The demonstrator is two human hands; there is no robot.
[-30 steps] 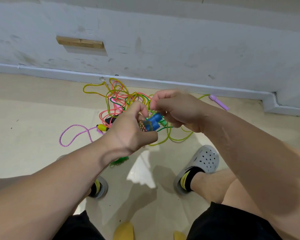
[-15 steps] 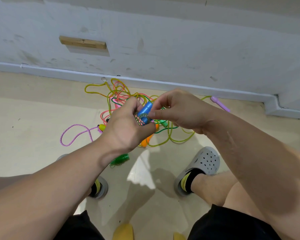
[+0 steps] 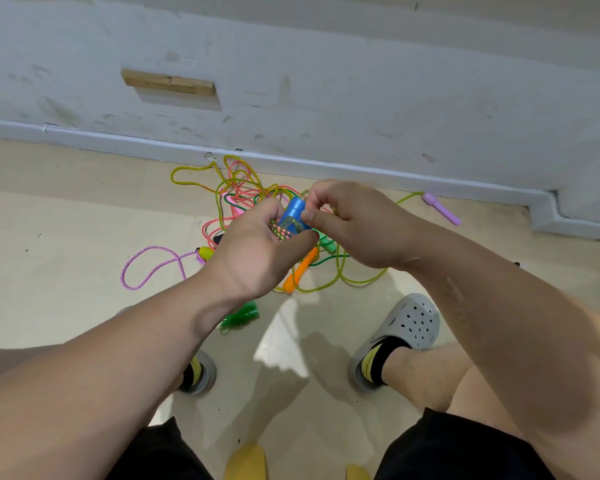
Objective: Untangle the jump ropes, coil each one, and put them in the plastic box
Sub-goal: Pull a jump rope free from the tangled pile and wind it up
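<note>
Curling round a blue handle (image 3: 294, 211) and speckled rope (image 3: 282, 233) (pink-dotted), left hand (image 3: 257, 258) grips, right hand (image 3: 354, 226) pinches.

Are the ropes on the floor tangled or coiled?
Tangled: the ropes cross each other in loose overlapping loops on the floor.

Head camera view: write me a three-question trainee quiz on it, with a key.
1. True or false: the purple handle lies beside the skirting board, in neither hand.
2. Which handle do the left hand and right hand hold up? A orange, B blue, C yellow.
3. Fill in: the tangle of ropes lies on the ____.
Key: 1 true; 2 B, the blue handle; 3 floor.
</note>
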